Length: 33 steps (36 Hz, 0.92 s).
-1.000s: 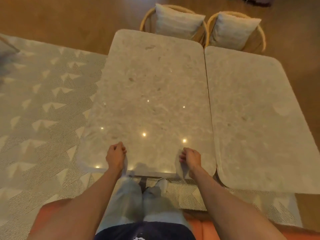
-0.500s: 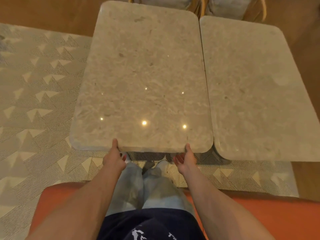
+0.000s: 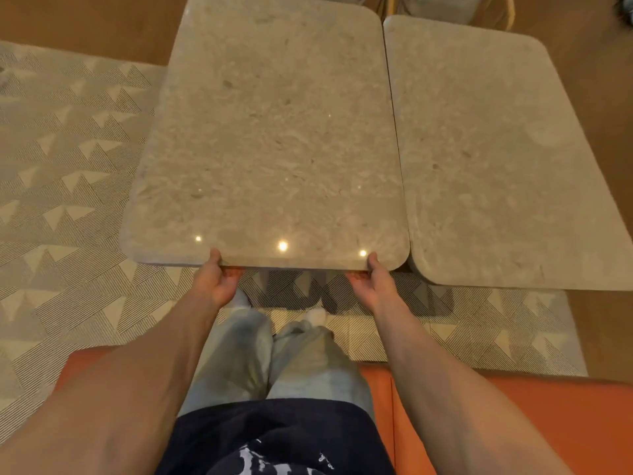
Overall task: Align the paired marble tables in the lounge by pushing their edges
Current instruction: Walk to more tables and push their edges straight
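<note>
Two beige marble tables with rounded corners stand side by side, a thin dark gap between them. The left marble table (image 3: pixel 270 138) has its near edge a little farther from me than that of the right marble table (image 3: pixel 493 159). My left hand (image 3: pixel 216 282) holds the left table's near edge, thumb on top and fingers underneath. My right hand (image 3: pixel 370 282) grips the same edge near its right corner in the same way. Both palms face up under the slab.
A patterned grey rug (image 3: pixel 61 186) lies under and left of the tables. I sit on an orange seat (image 3: pixel 534 413), knees between my arms. Two wicker chairs with cushions (image 3: pixel 445 8) stand beyond the tables. Wooden floor (image 3: pixel 603 97) runs along the right.
My hands went from resting on top of the left table to gripping its near edge from below. The table's near edge has moved away from me, closer to level with the right table's.
</note>
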Motion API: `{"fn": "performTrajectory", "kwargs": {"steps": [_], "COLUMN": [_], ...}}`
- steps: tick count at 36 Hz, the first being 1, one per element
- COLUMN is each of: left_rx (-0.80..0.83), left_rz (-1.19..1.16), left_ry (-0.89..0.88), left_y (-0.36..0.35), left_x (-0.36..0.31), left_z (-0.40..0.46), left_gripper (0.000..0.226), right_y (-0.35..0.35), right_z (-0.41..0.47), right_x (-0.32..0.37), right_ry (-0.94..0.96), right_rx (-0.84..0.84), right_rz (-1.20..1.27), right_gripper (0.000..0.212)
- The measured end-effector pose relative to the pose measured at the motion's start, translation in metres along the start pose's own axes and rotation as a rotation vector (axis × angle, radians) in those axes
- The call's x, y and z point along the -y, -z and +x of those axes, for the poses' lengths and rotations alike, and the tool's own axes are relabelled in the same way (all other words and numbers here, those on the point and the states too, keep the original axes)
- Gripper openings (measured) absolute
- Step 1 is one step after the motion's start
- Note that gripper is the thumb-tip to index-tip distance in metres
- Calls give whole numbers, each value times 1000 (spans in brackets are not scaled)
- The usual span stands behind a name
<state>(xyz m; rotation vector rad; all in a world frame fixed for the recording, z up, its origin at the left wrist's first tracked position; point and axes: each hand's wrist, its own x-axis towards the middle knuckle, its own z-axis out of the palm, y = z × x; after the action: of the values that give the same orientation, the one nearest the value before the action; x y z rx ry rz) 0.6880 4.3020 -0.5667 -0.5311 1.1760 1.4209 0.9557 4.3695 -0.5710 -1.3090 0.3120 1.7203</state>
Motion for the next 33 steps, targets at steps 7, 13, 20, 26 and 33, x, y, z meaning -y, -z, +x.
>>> {"fn": "performTrajectory", "kwargs": {"steps": [7,13,20,26,33], "left_rx": [-14,-31,-55,-62,-91], "left_rz": [87,129,116,90,60], "left_ry": [-50,-58,-47,-29,-22], "left_y": [-3,-1,5,6,6], "left_x": [2,7,10,11,11], "left_z": [-1,0,-10,-17,-17], "left_gripper": [38,39,42,43,39], "right_y": [5,16,26,34,37], "right_z": [1,2,0,-2,-5], "right_x": [-2,-4,-5,-4,-3], "right_ry": [66,98,97,63,33], "right_rx": [34,36,49,90,72], "right_rz": [-52,-83,-98,-110,-109], "right_gripper": [44,41,35,29,35]}}
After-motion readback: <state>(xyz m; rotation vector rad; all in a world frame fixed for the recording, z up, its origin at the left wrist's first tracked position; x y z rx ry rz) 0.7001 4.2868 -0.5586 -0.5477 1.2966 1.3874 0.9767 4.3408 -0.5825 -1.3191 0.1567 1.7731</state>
